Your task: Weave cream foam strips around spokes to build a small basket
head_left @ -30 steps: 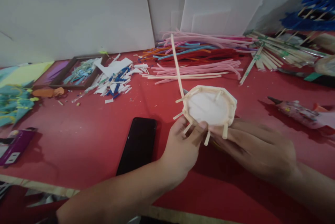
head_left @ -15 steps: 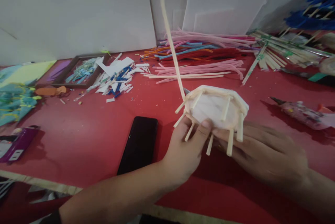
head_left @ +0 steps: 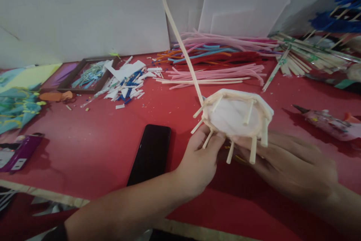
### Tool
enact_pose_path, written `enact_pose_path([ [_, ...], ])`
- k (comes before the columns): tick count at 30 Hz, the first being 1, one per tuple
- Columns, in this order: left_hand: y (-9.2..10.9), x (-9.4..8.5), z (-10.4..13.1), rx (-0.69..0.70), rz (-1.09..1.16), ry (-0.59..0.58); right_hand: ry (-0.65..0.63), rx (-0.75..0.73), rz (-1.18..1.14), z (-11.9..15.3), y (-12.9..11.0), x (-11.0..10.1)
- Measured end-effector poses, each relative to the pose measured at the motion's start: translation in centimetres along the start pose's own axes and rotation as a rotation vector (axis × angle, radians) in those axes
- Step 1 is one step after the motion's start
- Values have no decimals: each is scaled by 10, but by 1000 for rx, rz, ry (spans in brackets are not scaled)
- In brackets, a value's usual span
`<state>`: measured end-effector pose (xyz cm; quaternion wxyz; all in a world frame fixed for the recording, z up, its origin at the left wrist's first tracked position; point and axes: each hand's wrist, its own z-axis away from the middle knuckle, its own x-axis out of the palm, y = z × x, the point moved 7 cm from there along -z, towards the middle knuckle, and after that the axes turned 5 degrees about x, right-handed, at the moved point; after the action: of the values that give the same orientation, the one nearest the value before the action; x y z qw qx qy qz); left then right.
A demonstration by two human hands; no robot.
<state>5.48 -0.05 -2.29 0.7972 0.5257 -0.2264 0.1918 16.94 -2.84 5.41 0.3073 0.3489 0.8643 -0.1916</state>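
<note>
A white, many-sided craft base (head_left: 234, 117) with short wooden sticks standing out of it is held up above the table, tilted so its inner face shows. Cream pipe cleaner lines its rim, and a long loose end of the pipe cleaner (head_left: 183, 49) rises from the left edge. My left hand (head_left: 200, 162) pinches the lower left rim, thumb and fingers closed on it. Against the lower right rim, my right hand (head_left: 290, 169) has its fingers bent under the base, the tips partly hidden. A small yellowish thing beneath, between the hands, is too hidden to name.
A black phone (head_left: 150, 154) lies left of my hands on the red table (head_left: 93, 158). Pipe cleaners (head_left: 222, 71) and bundled wooden sticks (head_left: 296, 60) lie behind. White and blue scraps (head_left: 128, 83) are at back left, a pink glue gun (head_left: 329, 122) at right.
The base has shifted slightly right in view, and the pipe cleaner's loose end leans further left. My left thumb has slid down from the inner face to the rim.
</note>
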Motion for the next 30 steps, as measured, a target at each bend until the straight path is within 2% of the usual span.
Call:
enact_pose_path([
  [8, 1, 1, 0, 53, -37, -55, 12, 61, -59, -2, 3, 0],
  [14, 3, 16, 1, 15, 41, -198, -33, 308, 6, 6, 22, 4],
  [16, 1, 14, 0, -15, 26, -168, -46, 361, -13, 6, 26, 4],
  [19, 0, 0, -4, -45, 21, -4, -44, 436, -37, 7, 31, 3],
  [21, -1, -6, -5, -69, 5, 54, -54, 479, -60, 8, 34, 3],
  [27, -1, -6, -5, -112, -67, -21, -50, 497, -66, 9, 35, 3],
  [30, 2, -5, -4, -67, -41, -31, -2, 417, -31, 9, 31, 1],
])
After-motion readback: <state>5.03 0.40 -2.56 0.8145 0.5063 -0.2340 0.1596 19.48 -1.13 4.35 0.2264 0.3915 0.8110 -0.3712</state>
